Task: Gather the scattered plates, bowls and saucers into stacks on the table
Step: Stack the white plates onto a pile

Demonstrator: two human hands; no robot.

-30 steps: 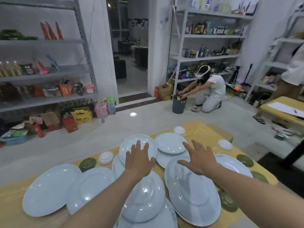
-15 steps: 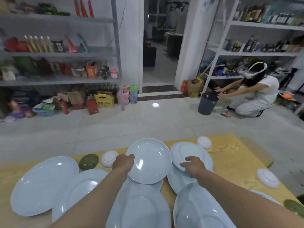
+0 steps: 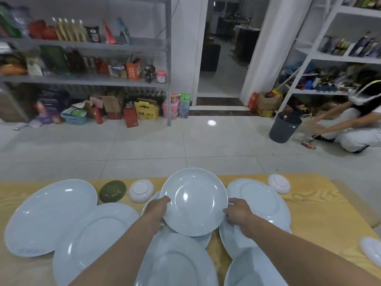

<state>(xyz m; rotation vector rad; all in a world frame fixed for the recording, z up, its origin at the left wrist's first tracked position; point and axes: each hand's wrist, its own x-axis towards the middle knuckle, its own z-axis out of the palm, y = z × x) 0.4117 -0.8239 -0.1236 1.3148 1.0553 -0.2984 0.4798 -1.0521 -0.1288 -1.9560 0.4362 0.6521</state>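
Holding the round plate (image 3: 193, 201) by both sides: your left hand (image 3: 157, 211) grips the left rim, thumb on the upper face, fingers curled under; your right hand (image 3: 237, 213) pinches the right rim the same way. The plate is mid-table (image 3: 319, 203) toward the far edge, over a lower plate (image 3: 203, 241) that peeks out beneath it. Can't tell whether its near rim touches that one or hangs clear. Looks like the pick-up part of the stacking step, with nearly everything else unstacked. Lift straight up until the rim is clearly free before you move sideways; sliding glazed plate on glazed plate invites a chip. Keep it level, grip even on both sides. Pick a base of like size: the neighbour plate (image 3: 257, 199) just beside your right hand looks the closest match, while the oval plates (image 3: 51, 215) along the left edge want their own stack. Lower it centred, near rim first, and slip the underside fingers out last. Watch the upturned white bowl (image 3: 141, 190) and green saucer (image 3: 112, 190) near your left hand.
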